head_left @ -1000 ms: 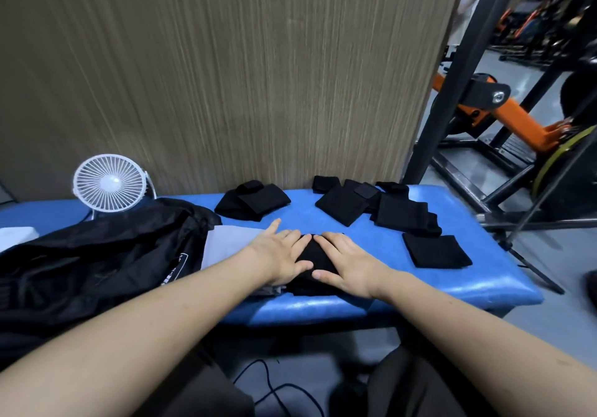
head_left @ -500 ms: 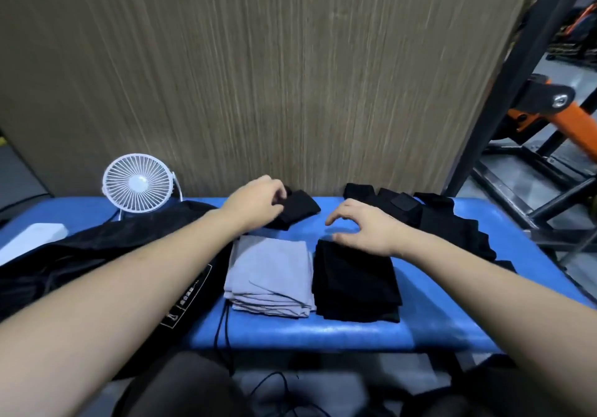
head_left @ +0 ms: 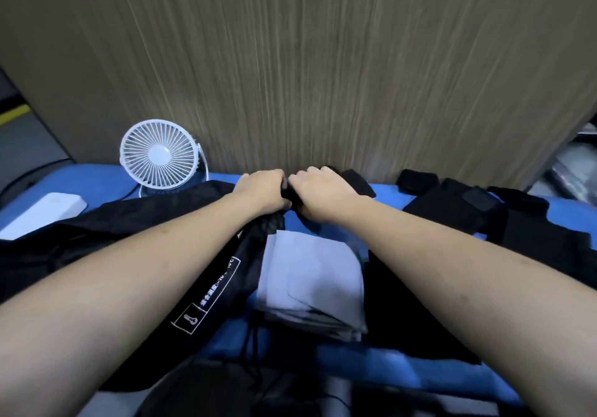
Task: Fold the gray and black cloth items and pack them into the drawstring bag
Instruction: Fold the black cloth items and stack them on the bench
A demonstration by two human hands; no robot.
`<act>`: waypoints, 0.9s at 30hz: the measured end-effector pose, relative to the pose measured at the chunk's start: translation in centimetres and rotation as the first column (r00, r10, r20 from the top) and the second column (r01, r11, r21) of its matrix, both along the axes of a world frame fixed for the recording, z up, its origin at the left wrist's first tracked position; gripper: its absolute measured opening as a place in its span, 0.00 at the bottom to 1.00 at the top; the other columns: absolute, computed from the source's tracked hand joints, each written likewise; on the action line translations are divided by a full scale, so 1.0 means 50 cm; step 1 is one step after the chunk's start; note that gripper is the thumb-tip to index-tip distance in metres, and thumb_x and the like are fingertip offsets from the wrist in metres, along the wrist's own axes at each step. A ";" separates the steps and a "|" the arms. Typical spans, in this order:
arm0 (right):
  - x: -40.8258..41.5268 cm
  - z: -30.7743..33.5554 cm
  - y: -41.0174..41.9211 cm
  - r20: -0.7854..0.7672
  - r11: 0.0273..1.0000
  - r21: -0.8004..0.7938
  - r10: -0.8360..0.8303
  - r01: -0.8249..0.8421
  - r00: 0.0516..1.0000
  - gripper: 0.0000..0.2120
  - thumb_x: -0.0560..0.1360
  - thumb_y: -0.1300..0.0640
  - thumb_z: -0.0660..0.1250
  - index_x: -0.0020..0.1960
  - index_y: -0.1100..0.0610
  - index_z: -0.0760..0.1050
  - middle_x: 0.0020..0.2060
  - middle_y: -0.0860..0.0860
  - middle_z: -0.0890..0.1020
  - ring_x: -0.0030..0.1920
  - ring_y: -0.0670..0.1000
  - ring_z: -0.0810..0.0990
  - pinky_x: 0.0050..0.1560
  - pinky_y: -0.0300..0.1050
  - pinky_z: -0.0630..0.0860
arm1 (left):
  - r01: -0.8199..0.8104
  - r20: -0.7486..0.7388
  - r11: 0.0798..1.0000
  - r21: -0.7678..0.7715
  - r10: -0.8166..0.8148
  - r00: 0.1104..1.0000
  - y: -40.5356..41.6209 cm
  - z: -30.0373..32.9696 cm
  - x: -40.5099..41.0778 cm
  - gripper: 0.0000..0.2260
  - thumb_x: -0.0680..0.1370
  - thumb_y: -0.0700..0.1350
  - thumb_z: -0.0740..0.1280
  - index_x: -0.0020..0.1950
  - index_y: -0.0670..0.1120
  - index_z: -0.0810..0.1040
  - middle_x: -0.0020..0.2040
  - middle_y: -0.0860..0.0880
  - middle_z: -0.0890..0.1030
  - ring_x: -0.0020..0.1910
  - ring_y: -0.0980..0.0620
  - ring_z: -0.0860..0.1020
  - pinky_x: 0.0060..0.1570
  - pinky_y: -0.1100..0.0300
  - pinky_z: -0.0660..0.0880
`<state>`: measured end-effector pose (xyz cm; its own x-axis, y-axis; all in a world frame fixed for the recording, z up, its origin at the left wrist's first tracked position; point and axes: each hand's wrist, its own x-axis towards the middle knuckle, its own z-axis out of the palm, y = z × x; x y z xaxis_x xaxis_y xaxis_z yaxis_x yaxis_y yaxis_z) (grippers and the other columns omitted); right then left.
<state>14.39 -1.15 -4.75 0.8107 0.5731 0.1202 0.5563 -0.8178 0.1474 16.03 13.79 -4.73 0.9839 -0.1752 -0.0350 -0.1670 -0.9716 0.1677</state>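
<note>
Head view shows both hands meeting at the middle of the frame, close against the foot of the wood-grain wall. The left hand has its fingers curled down over a black cloth item, and the right hand grips the same piece from the other side, knuckles almost touching the left's. The cloth shows as a dark edge between the two hands and as a flap past the right hand.

Just below the hands, between the forearms, lies a folded stack of gray cloth on the blue surface. Touching its right side is a folded black stack, partly hidden under the right forearm. To the left of the gray stack, under the left forearm, spreads the black drawstring bag, with a white printed label near its lower edge and a cord hanging off the front of the surface.

More black cloth pieces sit loosely at the right of the frame along the wall. At the upper left of the surface stands a small white fan, and further left lies a flat white box.
</note>
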 end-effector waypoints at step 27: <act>-0.106 0.270 -0.010 0.030 0.791 0.531 -0.375 0.304 0.926 0.07 0.76 0.54 0.57 0.46 0.58 0.67 0.32 0.49 0.68 0.39 0.60 0.70 0.40 0.48 0.64 | 0.035 -0.048 0.779 -0.626 -0.084 0.995 -0.034 0.106 -0.084 0.28 0.62 0.54 0.79 0.54 0.45 0.72 0.46 0.47 0.82 0.44 0.52 0.79 0.50 0.52 0.76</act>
